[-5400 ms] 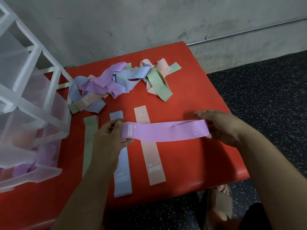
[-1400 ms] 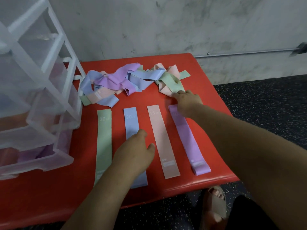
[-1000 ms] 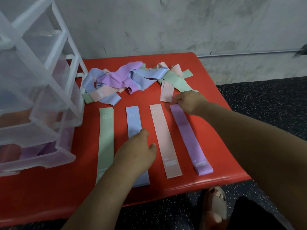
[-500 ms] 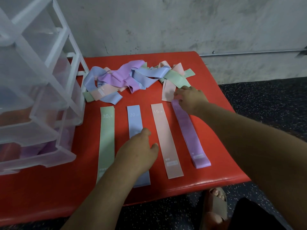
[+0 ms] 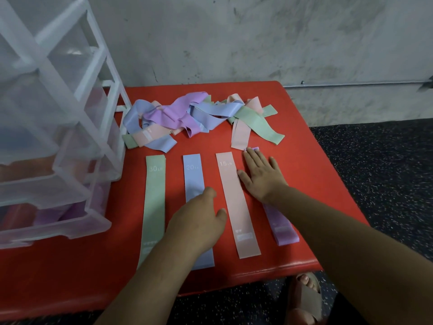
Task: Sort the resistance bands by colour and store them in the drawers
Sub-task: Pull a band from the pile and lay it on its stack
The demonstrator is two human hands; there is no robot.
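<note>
Four bands lie flat side by side on the red bench (image 5: 311,200): a green band (image 5: 153,202), a blue band (image 5: 193,174), a pink band (image 5: 236,202) and a purple band (image 5: 282,228). My right hand (image 5: 261,175) presses flat with straight fingers on the purple band's far half. My left hand (image 5: 199,221) rests on the blue band, fingers loosely bent, holding nothing. A tangled pile of mixed bands (image 5: 187,118) lies behind the row. The clear plastic drawer unit (image 5: 58,146) stands at the left, its bottom drawer pulled out with purple bands inside.
A grey concrete wall (image 5: 257,38) rises right behind the bench. Dark speckled floor (image 5: 379,174) lies to the right and front. My sandalled foot (image 5: 304,299) shows below the bench's front edge.
My right hand has flattened out and slid toward me along the purple band, smoothing it straight. My left hand has stayed on the blue band.
</note>
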